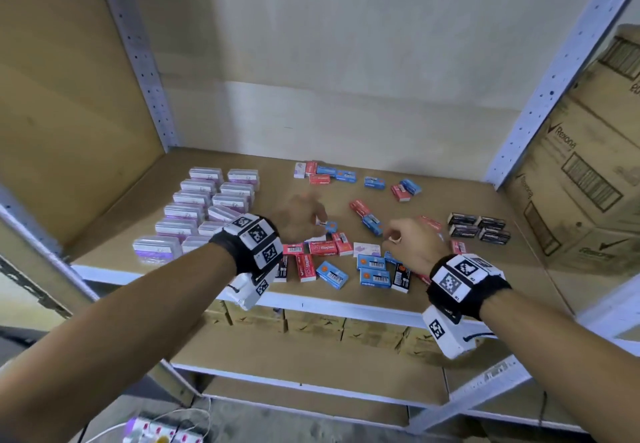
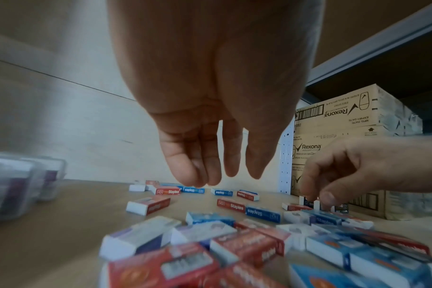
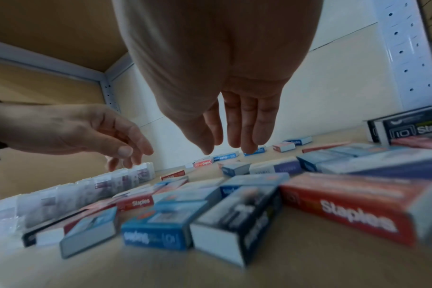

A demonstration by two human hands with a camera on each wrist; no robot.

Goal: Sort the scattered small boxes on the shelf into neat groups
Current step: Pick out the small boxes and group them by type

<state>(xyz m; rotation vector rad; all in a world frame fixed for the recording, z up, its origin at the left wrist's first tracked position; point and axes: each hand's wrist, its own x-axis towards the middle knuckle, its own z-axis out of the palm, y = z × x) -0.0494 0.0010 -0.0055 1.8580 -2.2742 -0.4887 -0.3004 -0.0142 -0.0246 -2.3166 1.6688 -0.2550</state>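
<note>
Small red, blue and black staple boxes lie scattered over the middle and front of the shelf board; they show blurred in the left wrist view and the right wrist view. More red and blue boxes lie near the back wall. Several black boxes form a tidy block at the right. Clear purple-labelled cases stand in two rows at the left. My left hand hovers over the middle boxes, fingers relaxed, holding nothing. My right hand hangs empty above the front boxes.
Large Rexona cartons stand right of the shelf, beyond the perforated white post. Another post rises at the back left. Brown cartons fill the shelf below. Bare board shows between the purple cases and the scattered boxes.
</note>
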